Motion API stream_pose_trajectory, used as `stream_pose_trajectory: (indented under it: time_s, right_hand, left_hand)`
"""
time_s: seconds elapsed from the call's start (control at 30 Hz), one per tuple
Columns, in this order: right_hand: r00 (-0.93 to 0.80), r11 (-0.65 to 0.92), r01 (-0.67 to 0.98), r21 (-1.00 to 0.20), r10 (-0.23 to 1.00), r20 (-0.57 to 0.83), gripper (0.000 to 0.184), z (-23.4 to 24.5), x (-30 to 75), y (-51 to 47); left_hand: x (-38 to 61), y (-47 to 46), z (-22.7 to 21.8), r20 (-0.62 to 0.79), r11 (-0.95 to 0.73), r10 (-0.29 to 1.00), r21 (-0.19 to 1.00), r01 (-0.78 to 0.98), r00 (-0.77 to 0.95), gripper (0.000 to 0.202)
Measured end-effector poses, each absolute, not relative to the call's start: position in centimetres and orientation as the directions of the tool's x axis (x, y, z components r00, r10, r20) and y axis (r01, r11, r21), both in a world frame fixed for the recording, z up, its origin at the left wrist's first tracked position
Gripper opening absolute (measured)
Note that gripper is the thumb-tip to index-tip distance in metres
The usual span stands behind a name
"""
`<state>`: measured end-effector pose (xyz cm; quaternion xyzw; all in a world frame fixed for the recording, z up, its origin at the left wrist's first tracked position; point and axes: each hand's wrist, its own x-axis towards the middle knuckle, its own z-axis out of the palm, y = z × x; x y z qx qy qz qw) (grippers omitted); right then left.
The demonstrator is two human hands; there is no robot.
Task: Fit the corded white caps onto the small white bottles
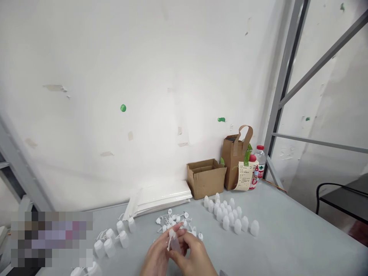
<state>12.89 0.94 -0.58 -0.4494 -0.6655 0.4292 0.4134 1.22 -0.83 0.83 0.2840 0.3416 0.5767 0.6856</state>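
At the front middle of the table, both my hands hold one small translucent plastic bottle [175,245] with a white cap and a thin strap. My left hand [157,255] cradles it from the left, fingers curled behind. From the right, my right hand [196,253] closes on its lower part with the thumb and fingers. Just beyond my hands lies a loose pile of white strapped caps [171,219], partly hidden by my fingers. To the left stand several capped bottles [109,247] with straps. On the right, several frosted bottles with rounded tops [225,222] stand in rows.
A stack of white flat packs [161,197] lies against the wall. Beside it are an open cardboard box [208,183], a brown paper bag [231,165] with a receipt, and a red-capped water bottle [260,161]. Metal frame posts [283,92] flank the table. The lower left is pixelated.
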Motion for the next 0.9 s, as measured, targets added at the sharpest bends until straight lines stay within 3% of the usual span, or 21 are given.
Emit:
stream_pose_trajectory:
  time_s: [0.17, 0.47, 0.6, 0.77, 0.9]
  right_hand:
    - [-0.236, 0.179, 0.228, -0.957, 0.964, 0.124, 0.011, -0.9, 12.7, 1.0]
    - [-0.345, -0.011, -0.105, -0.994, 0.938, 0.026, 0.016, -0.7, 12.4, 1.4]
    - [-0.401, -0.08, -0.23, -0.97, 0.916, 0.02, 0.032, -1.2, 12.5, 1.8]
    - [-0.45, -0.117, -0.276, -0.954, 0.893, 0.021, 0.04, -1.5, 12.4, 2.1]
    - [-0.39, -0.09, -0.291, -0.953, 0.92, 0.033, 0.045, -1.4, 12.1, 2.0]
  left_hand:
    - [1.0, -0.8, 0.7, -0.128, 0.177, 0.984, 0.799, -0.575, 0.126, 0.029]
    - [0.7, -0.5, 0.8, -0.131, 0.273, 0.958, 0.684, -0.677, 0.254, 0.032]
    - [0.4, -0.3, 0.7, -0.154, 0.321, 0.943, 0.65, -0.689, 0.295, 0.033]
    - [0.2, -0.2, 0.9, -0.19, 0.365, 0.928, 0.637, -0.679, 0.32, 0.034]
    - [0.4, -0.1, 0.5, -0.153, 0.333, 0.937, 0.656, -0.677, 0.313, 0.036]
